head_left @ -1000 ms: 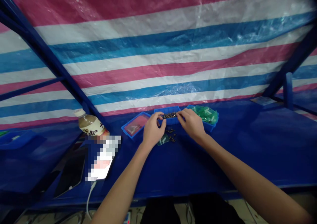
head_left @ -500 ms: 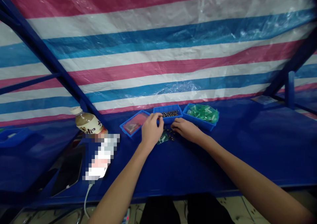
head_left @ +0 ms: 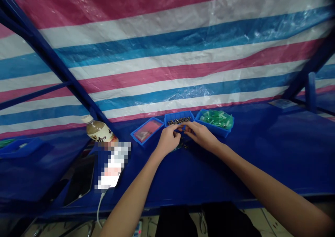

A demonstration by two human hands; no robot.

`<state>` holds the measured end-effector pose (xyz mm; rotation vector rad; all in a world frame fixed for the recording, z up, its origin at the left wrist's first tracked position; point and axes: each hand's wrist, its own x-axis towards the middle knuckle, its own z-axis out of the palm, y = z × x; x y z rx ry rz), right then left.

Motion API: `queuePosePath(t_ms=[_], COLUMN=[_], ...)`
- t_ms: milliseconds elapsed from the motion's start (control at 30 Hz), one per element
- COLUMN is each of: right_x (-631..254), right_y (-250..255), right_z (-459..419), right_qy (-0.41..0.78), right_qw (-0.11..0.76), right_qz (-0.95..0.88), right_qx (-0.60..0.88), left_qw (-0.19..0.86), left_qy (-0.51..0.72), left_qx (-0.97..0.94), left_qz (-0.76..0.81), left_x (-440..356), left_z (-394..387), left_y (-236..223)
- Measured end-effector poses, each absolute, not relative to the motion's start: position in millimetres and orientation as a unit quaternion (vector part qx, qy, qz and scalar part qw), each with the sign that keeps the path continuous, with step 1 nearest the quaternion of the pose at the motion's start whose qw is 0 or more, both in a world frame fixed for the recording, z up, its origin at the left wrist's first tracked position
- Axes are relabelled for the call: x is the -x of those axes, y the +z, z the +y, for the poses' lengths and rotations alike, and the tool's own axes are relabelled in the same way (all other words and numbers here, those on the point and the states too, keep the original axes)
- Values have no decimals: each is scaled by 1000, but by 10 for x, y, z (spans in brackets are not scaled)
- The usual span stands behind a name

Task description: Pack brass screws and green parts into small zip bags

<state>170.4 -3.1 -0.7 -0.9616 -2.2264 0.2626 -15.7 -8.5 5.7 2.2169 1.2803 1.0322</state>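
Note:
My left hand (head_left: 168, 140) and my right hand (head_left: 201, 135) meet in front of the middle blue tray (head_left: 179, 114), fingertips close together or touching. Both have curled fingers; anything pinched between them is too small to make out. Many small dark, brassy metal pieces (head_left: 179, 120) fill that tray. Below my fingers, partly covered, a small green packet (head_left: 177, 148) and a few loose metal pieces (head_left: 184, 146) lie on the table. The blue tray at right (head_left: 226, 133) holds green plastic pieces (head_left: 217, 119). At left, another blue tray (head_left: 142, 143) has a reddish inside with small items.
On the left of the blue table (head_left: 199, 181) stand a drink bottle (head_left: 101, 131), a blurred-out bright device with a white cable (head_left: 98, 209), and a dark tablet-like slab (head_left: 80, 179). Another blue tray (head_left: 31, 147) sits far left. Blue frame posts and a striped sheet (head_left: 183, 59) rise behind.
My right hand has moved up and left to meet my left hand, leaving the loose pieces on the table. My left hand has shifted slightly down and right. The view has moved slightly.

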Motion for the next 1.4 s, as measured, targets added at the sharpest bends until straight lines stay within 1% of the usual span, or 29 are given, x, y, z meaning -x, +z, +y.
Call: queuePosePath(t_ms=[133,333,533,667,733,867,967,1100,1167,1400], right_x=[-1705,-1732,-1742,-1720,-1715,-1730,-1736,-1707,-1690,-1693], right_y=[-12,14,76,90,92,92,92,102,109,87], right_z=[-31,-28,-31,-56,-58,-24,-3,-13,-24,-12], right_qy=[93,80,105,112,119,167,209,332,373,373], right_qw=[344,365,385,373,372,397,420,405,403,418], right_qz=[-857,-865,-852,-864,-865,-830,-789,-750,-737,-725], right_qx=[373,334,338,318,315,354,398,405,395,402], left_qw=[245,289,267,222,223,258,247,232,236,240], left_qy=[357,369,392,382,376,394,420,424,421,414], left_qx=[-781,-750,-747,-762,-762,-747,-736,-744,-748,-756], left_qz=[450,466,467,474,477,469,469,462,457,446], left_x=[139,164,142,141,149,164,177,203,216,224], left_z=[-78,-30,-64,-84,-78,-55,-48,-45,-39,-30], left_y=[37,3,39,45,46,66,98,128,129,114])
